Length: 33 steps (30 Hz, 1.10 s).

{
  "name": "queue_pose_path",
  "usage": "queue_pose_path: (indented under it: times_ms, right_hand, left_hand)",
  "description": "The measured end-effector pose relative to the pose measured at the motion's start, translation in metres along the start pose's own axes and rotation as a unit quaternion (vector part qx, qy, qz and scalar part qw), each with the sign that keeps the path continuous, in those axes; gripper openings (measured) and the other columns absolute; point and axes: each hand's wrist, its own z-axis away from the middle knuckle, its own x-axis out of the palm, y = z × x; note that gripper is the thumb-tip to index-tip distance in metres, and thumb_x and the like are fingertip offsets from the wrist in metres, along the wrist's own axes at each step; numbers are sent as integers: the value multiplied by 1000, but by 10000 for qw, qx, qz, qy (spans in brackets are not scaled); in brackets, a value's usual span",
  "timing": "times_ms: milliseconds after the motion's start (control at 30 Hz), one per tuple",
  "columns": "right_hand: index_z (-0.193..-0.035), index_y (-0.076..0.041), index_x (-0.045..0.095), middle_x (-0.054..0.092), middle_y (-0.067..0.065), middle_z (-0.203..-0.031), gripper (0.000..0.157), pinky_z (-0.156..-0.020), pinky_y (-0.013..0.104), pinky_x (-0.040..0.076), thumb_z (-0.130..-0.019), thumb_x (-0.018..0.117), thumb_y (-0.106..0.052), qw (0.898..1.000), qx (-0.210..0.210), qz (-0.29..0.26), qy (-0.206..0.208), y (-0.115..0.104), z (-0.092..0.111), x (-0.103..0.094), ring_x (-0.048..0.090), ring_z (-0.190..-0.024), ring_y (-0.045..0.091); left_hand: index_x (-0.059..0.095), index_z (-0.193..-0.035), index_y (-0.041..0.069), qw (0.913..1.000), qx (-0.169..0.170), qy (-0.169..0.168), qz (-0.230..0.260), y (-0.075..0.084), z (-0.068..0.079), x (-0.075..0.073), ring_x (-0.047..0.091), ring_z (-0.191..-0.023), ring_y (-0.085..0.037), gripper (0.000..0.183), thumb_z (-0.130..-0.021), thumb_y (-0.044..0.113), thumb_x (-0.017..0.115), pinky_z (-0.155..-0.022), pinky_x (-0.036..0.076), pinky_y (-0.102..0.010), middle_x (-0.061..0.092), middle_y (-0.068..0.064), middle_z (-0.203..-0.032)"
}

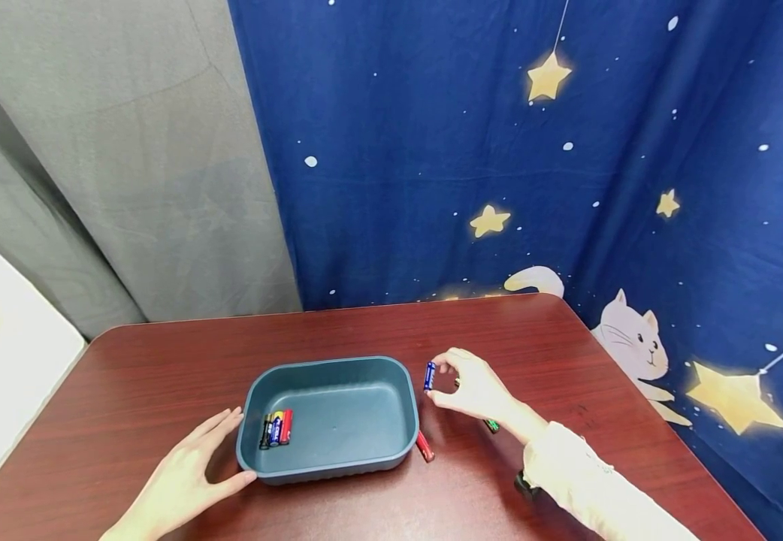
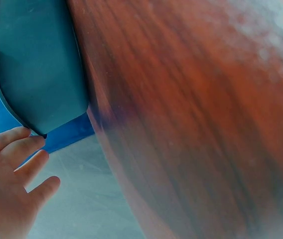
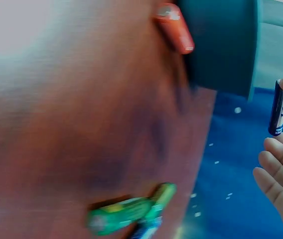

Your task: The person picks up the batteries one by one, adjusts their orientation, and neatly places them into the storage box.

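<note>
A dark teal plastic bin [image 1: 337, 467] sits on the table, with a black, a blue and a red battery [image 1: 286, 427] side by side near its left wall. My left hand [image 1: 185, 469] touches the bin's left side, fingers and thumb spread along the rim. To the right of the bin, my right hand [image 1: 476, 387] pinches a blue battery [image 1: 429, 376] by its ends between thumb and fingertip; the right wrist view shows this battery [image 3: 279, 108] too. A red battery [image 1: 425, 446] lies on the table against the bin's right side.
Green batteries [image 3: 119, 214] and a blue one [image 3: 146, 230] lie together on the table under my right hand. The reddish-brown table [image 1: 500, 323] ends at a blue star-patterned curtain [image 1: 418, 165] and a grey curtain [image 1: 161, 150].
</note>
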Motion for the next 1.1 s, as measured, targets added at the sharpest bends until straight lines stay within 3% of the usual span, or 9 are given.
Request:
queue_pose_path:
  times_ms: [267,700,1100]
  right_hand:
    - [-102,-17,61,58,-4,-86,42,-75,28,47,-66,77,-33,9995,-256,2,-159,-27,-35,2,55,-82,8]
    - [-105,-12,61,60,-1,-89,45,-77,25,48,-68,73,-37,9929,-802,197,-858,-77,-73,36,58,-85,12]
    - [-105,-17,62,60,-7,-93,43,-71,11,42,-70,69,-43,9723,-1229,692,-1865,-113,-86,77,52,-83,2]
  left_hand:
    - [49,-131,10,9999,-48,-56,69,-1,-2,0,44,-119,-32,83,-68,60,69,-86,43,-58,50,-15,-130]
    - [50,-130,10,9999,69,78,79,-2,-1,0,44,-119,-31,82,-67,59,70,-85,44,-56,50,-14,-130]
    - [48,-131,9,9998,-115,-145,82,-4,-2,3,42,-120,-31,84,-68,61,68,-86,43,-58,49,-15,-131]
